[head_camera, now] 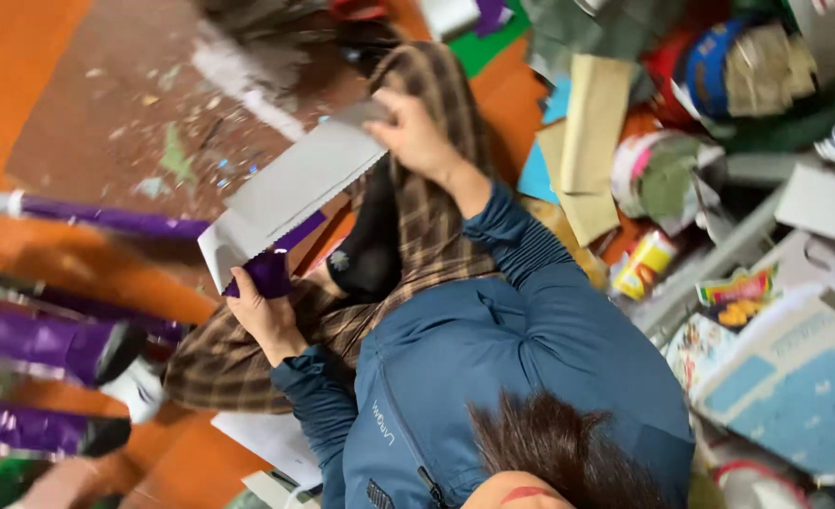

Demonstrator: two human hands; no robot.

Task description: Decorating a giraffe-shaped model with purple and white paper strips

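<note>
A grey card (290, 193) is held out flat over the lap, stretched between both hands above plaid trousers (417, 236). It is a stiff, pale sheet with a toothed edge along its right side, and a strip of purple foil (271, 273) shows under its near end.

One hand (264, 316) — at the near, lower end of the card, which side it belongs to I cannot tell from this odd angle, so I take it as the left hand — closes on the corner with the purple strip, thumb on top. The other, the right hand (415, 137), pinches the far end of the card, fingers curled over its edge. Both grips are closed on the card.

The person sits on an orange floor (21, 75) in a blue jacket (521, 358), one foot in a black sock (365, 259) tucked under the card. Beyond the card the floor is worn brown and littered with small paper scraps (177, 155).

To one side lie several rolls (45, 344) wrapped in purple foil, side by side. To the other — a heap of card pieces, a tan card strip (592, 123), a small yellow can (644, 264) and a blue printed box (794, 386).
</note>
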